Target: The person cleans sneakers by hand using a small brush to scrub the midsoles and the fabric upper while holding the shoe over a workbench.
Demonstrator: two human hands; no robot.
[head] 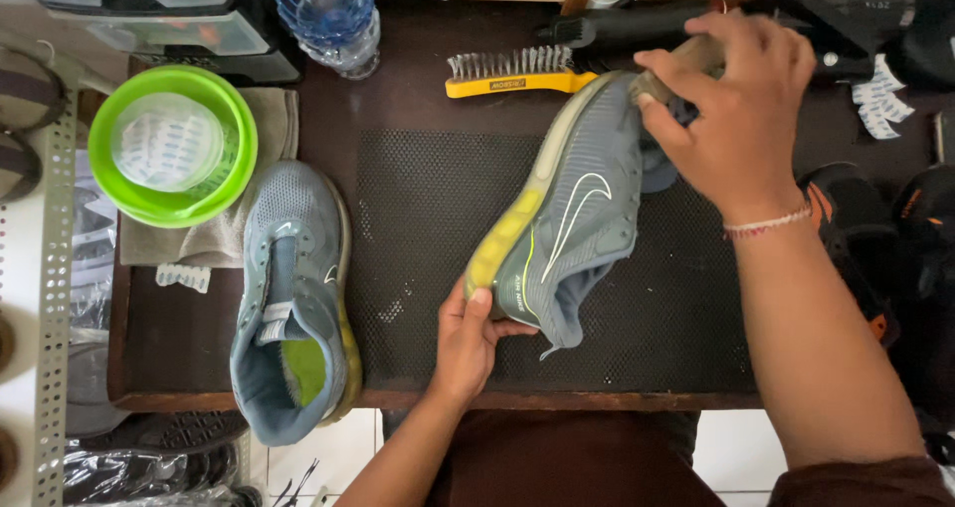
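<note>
On the mat (637,328), one of two grey shoes (572,218) lies sideways, heel clamped in the left hand (468,333), toe under the right hand (731,109), fingers closed on what may be a brush (686,64).

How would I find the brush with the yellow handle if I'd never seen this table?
Start at the dark wooden table and look along its far edge, just beyond the black dotted mat. The wire brush lies there flat, between the blue plastic bottle and the toe of the held grey shoe. Only it has metal bristles and a yellow handle.
</note>
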